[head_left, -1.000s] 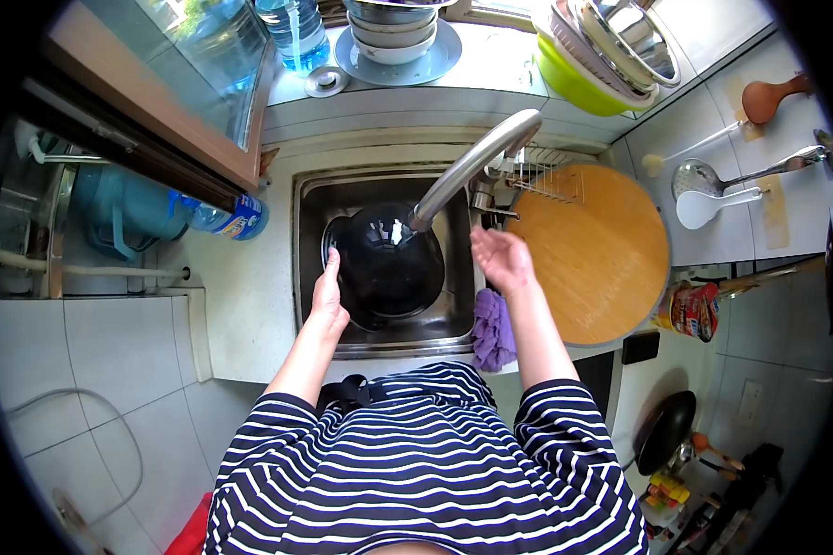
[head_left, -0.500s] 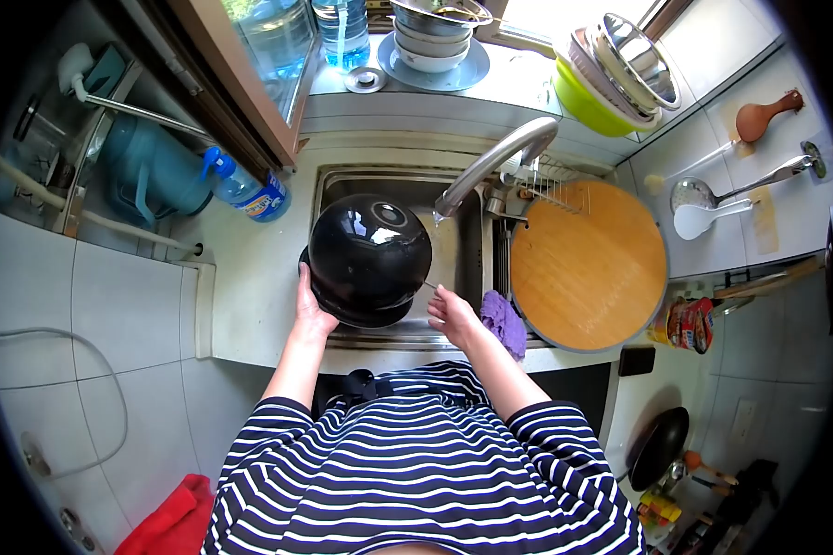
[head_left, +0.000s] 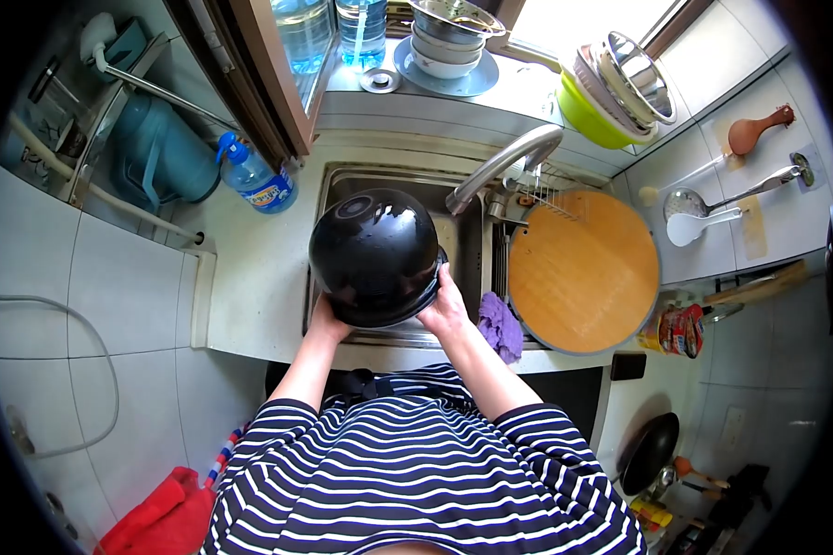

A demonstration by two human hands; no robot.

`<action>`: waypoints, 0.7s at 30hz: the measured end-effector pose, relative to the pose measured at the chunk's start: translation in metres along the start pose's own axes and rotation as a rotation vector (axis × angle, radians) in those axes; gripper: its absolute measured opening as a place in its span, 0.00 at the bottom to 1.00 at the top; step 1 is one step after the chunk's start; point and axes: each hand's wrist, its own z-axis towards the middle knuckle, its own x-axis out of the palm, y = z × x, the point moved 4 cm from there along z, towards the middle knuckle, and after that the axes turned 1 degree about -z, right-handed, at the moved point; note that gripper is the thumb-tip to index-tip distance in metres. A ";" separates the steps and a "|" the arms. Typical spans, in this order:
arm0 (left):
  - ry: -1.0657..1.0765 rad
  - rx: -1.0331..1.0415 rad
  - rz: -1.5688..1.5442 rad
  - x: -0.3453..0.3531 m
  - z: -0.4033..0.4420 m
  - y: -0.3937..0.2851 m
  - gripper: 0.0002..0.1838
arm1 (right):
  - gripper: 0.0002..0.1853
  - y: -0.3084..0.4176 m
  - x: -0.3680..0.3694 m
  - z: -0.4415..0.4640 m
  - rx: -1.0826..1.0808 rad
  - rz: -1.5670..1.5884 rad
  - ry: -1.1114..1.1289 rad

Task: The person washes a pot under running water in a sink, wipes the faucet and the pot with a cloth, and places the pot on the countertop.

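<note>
A glossy black pot (head_left: 372, 250) is held bottom-up and tilted above the sink (head_left: 467, 250), its round base facing away from me. My left hand (head_left: 328, 322) grips the rim at the lower left, with most of its fingers hidden underneath. On the lower right, my right hand (head_left: 445, 307) is closed on the rim, thumb along the outer edge. The pot's inside is out of sight. The curved tap (head_left: 509, 165) reaches over the basin just right of the pot, and I see no stream from it.
A purple cloth (head_left: 499, 328) lies by the sink's right edge, beside a round wooden board (head_left: 583, 273). On the left counter stands a blue detergent bottle (head_left: 261, 178). Stacked bowls (head_left: 446, 51) and a green basin (head_left: 588, 111) sit on the back ledge.
My right hand has moved up from below the pot's right side onto its rim. The pot has turned and tilted, its base shifting left. A drip at the tap is no longer visible.
</note>
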 end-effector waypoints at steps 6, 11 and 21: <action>0.001 -0.241 0.268 -0.051 0.035 0.003 0.18 | 0.27 0.022 0.010 -0.004 -0.159 0.025 -0.065; -0.348 -0.149 0.578 -0.027 0.011 -0.009 0.15 | 0.23 0.045 0.014 -0.020 -0.265 -0.130 -0.098; -0.108 -0.003 0.931 0.020 0.022 0.031 0.20 | 0.30 0.087 -0.019 -0.072 -0.471 -0.530 -0.246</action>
